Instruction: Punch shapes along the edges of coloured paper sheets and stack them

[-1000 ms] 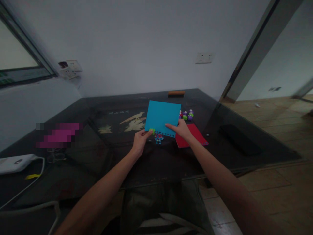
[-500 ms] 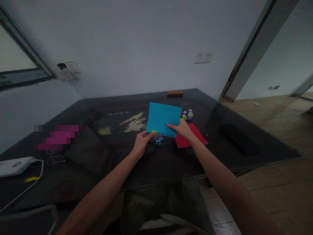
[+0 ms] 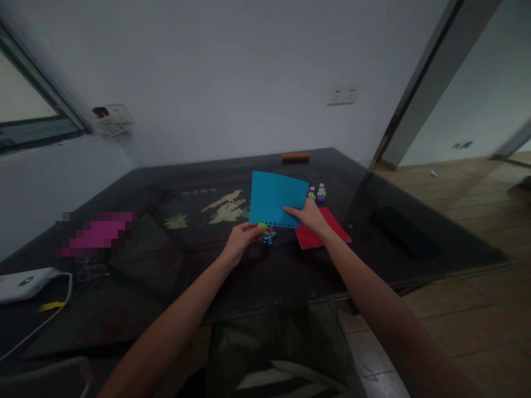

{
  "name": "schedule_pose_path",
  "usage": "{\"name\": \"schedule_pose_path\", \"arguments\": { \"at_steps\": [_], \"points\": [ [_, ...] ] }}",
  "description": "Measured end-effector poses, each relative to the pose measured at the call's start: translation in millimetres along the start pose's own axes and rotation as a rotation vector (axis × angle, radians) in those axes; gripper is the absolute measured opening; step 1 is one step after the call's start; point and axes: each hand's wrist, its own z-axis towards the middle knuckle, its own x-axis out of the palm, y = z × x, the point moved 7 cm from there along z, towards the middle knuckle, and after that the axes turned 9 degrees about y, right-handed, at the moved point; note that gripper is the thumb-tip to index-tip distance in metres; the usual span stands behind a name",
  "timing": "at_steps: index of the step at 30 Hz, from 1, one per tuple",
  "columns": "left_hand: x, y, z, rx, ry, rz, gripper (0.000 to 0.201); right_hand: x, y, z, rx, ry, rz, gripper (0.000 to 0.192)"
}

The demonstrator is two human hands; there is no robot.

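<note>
1. Pale writing shows in the dark tabletop (image 3: 174,276) beside a light bird motif (image 3: 226,207), too blurred to read
2. One blue paper sheet (image 3: 276,196) is held tilted above the tabletop, with a row of small punched holes along its near edge
3. The right hand (image 3: 309,215) pinches the sheet's near edge, thumb on top
4. The left hand (image 3: 240,240) is closed around one small green punch (image 3: 262,227) at the sheet's near left corner
5. A small heap of blue and red punched bits (image 3: 269,236) lies just below that corner
6. One red sheet (image 3: 327,232) lies flat under the right wrist
7. A cluster of green and purple punches (image 3: 317,192), about four, sits beyond it
8. One black flat object (image 3: 404,237) lies well to the right
</note>
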Motion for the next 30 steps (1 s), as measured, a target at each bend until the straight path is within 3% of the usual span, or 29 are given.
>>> {"name": "schedule_pose_path", "arguments": {
  "at_steps": [9,17,24,30],
  "points": [
    [-0.3,-6,1,0.052,0.103,0.145,0.036,-6,0,3,-0.027,-0.039,-0.025,0.043],
    [10.4,-23,-4,0.199,0.189,0.475,0.035,-9,0,3,-0.012,-0.045,0.018,0.042],
    [15.8,-33,-12,0.358,0.245,0.686,0.057,-9,2,1,0.019,-0.044,0.024,0.039],
    [13.0,-35,-11,0.425,0.202,0.799,0.064,-10,1,2,0.025,-0.052,0.029,0.035]
  ]
}}
